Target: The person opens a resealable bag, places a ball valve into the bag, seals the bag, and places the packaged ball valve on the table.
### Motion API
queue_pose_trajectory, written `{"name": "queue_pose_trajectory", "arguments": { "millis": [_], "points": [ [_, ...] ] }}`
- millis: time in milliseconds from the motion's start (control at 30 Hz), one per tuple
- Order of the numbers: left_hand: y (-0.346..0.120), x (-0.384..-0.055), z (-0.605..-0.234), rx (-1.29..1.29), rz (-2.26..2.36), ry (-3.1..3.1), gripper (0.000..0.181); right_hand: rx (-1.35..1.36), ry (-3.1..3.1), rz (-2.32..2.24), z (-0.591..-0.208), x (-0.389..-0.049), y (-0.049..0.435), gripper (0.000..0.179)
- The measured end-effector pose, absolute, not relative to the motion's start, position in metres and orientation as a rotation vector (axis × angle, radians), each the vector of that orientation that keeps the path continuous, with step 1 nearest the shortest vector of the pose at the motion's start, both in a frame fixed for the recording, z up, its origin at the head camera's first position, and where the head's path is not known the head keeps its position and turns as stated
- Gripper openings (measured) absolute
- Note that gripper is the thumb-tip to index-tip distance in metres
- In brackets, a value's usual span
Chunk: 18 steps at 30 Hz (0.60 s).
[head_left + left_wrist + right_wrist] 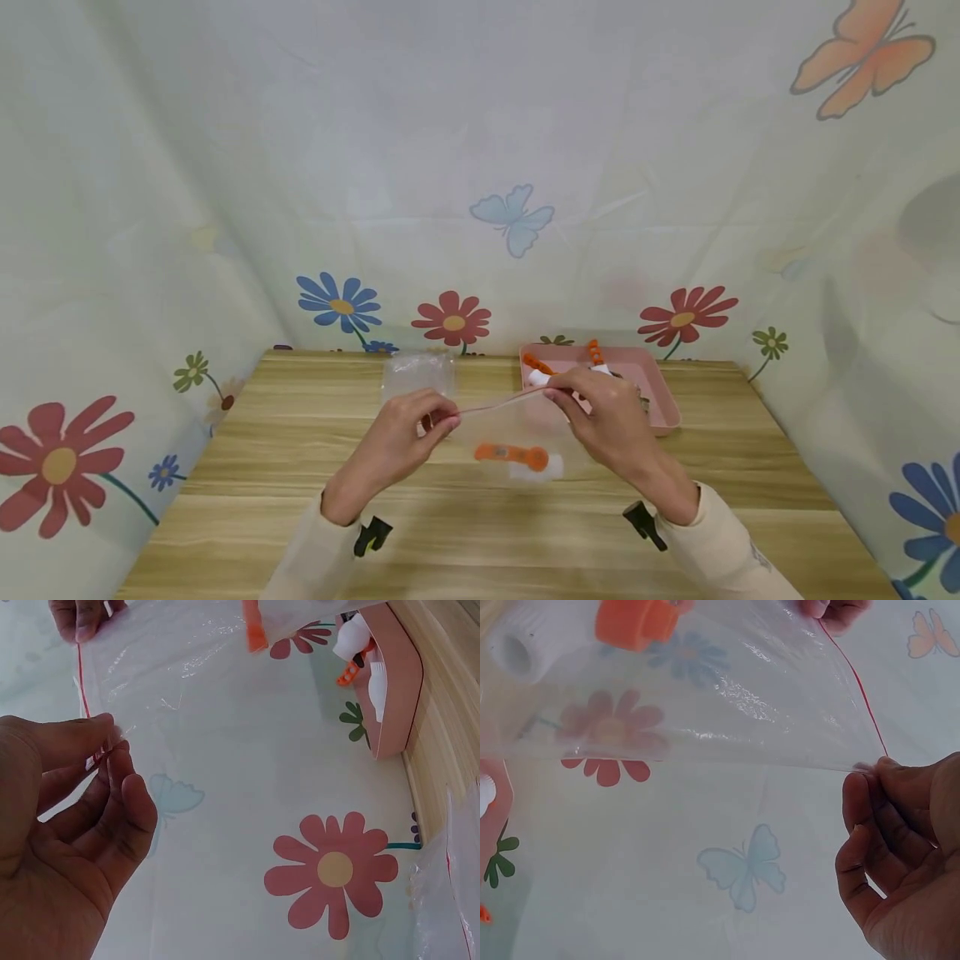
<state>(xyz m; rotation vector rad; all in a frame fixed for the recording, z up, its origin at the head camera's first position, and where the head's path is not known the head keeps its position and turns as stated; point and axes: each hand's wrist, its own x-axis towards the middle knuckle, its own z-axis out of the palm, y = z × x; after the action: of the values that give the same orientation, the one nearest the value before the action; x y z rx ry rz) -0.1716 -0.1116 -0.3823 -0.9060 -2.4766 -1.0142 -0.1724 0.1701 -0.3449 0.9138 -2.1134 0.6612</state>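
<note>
A clear zip bag (472,432) with a red seal line hangs between both hands above the table. My left hand (401,433) pinches one top corner between thumb and fingers. At the opposite top corner my right hand (615,421) pinches the edge in the same way. Low in the bag lies a long orange piece (510,454) with a round end, beside a white piece (542,468). In the right wrist view the white piece (525,649) looks like a hollow cylinder. What kind of things these are I cannot tell.
A pink tray (663,396) stands at the back right of the wooden table (300,467), holding orange and white pieces. Flat clear bags (416,375) lie at the back left. A flower-printed curtain (450,150) hangs behind and at both sides.
</note>
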Motion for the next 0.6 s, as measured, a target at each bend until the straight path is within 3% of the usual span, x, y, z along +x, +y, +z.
{"name": "queue_pose_trajectory", "arguments": {
  "millis": [600],
  "points": [
    [-0.1118, -0.1710, -0.3872, -0.951, -0.942, -2.379, 0.006, 0.908, -2.092, 0.661, -0.3464, -0.1700, 0.1708, 0.040]
  ]
}}
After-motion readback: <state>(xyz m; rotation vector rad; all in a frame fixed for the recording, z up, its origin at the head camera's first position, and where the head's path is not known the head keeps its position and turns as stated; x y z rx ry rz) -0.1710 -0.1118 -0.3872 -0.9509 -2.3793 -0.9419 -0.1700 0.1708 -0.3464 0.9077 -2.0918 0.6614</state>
